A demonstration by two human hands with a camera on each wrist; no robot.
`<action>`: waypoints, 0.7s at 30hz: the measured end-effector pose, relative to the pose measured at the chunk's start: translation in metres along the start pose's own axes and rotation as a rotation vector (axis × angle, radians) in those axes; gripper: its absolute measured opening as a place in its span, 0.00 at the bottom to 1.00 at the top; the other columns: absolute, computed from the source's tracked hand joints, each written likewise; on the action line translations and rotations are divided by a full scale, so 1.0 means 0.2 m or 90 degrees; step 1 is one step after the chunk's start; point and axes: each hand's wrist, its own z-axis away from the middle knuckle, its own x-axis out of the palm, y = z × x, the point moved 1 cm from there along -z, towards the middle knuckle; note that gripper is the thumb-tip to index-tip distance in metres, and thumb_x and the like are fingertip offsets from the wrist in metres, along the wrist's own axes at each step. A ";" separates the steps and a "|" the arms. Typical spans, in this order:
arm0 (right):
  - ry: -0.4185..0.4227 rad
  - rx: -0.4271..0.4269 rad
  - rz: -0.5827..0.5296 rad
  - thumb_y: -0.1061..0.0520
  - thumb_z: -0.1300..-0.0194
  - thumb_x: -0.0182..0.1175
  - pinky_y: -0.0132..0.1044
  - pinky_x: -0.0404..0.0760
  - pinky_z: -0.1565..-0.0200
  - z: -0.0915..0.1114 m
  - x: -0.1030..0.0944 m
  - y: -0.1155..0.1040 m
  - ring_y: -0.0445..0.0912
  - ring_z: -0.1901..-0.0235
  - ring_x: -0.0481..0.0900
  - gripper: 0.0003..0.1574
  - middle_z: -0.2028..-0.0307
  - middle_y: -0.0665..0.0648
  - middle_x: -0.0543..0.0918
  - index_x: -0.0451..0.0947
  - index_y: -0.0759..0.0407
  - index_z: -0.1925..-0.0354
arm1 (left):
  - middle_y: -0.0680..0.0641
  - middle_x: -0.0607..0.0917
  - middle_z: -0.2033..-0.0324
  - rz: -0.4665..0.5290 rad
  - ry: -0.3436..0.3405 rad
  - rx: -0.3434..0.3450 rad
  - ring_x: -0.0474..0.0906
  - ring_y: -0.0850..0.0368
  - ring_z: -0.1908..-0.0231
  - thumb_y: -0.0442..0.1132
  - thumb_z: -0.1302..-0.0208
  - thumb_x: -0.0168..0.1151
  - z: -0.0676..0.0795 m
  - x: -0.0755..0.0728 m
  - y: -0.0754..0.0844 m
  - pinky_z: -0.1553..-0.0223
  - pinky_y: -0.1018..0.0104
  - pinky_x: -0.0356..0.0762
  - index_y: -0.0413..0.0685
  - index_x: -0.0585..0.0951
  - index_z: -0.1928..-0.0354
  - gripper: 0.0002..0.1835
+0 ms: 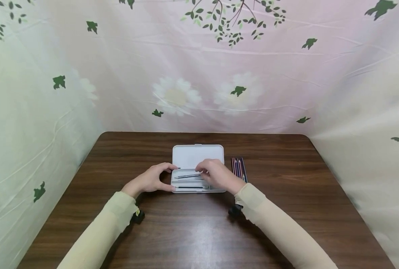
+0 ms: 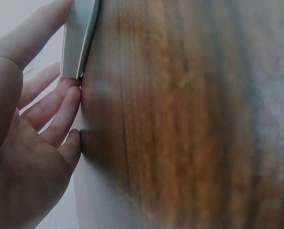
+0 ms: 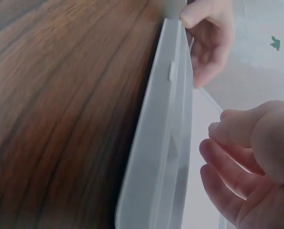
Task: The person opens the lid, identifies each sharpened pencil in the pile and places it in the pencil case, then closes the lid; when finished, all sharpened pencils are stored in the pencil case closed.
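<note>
A white pencil case [image 1: 198, 156] lies on the table with its lid tipped back. My left hand [image 1: 151, 178] grips its left end, thumb at the near corner and fingers at the far one. One dark pencil [image 1: 187, 176] lies slightly slanted in the rear part of the case, and another pencil [image 1: 192, 187] lies along the front part. Over the right half of the case is my right hand [image 1: 217, 175], its fingertips close by the slanted pencil's right end. In the right wrist view its fingers [image 3: 228, 167] are loosely bent, with nothing seen between them.
Several colored pencils [image 1: 238, 168] lie side by side just right of the case, partly behind my right wrist. The brown wooden table [image 1: 128, 149] meets printed cloth [image 1: 199, 74] at the back and sides.
</note>
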 end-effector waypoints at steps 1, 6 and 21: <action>0.005 0.002 0.001 0.72 0.34 0.64 0.40 0.86 0.54 0.01 -0.01 0.01 0.46 0.59 0.87 0.14 0.58 0.56 0.90 0.89 0.62 0.53 | 0.50 0.81 0.38 0.000 0.000 0.000 0.75 0.49 0.38 0.54 0.44 0.82 0.00 0.00 0.00 0.32 0.45 0.69 0.52 0.76 0.31 0.41; 0.016 0.021 -0.013 0.68 0.32 0.66 0.39 0.86 0.55 0.09 -0.05 0.06 0.46 0.59 0.88 0.12 0.56 0.57 0.90 0.88 0.62 0.52 | 0.50 0.81 0.38 -0.004 0.000 0.003 0.75 0.49 0.38 0.55 0.45 0.82 0.00 0.00 0.00 0.32 0.45 0.70 0.52 0.77 0.31 0.41; 0.075 0.071 0.012 0.65 0.35 0.69 0.47 0.84 0.56 0.35 -0.18 0.24 0.49 0.60 0.85 0.12 0.59 0.56 0.89 0.87 0.62 0.52 | 0.50 0.81 0.38 -0.002 -0.002 0.005 0.75 0.49 0.38 0.54 0.44 0.82 -0.01 0.00 0.01 0.32 0.46 0.70 0.51 0.76 0.31 0.41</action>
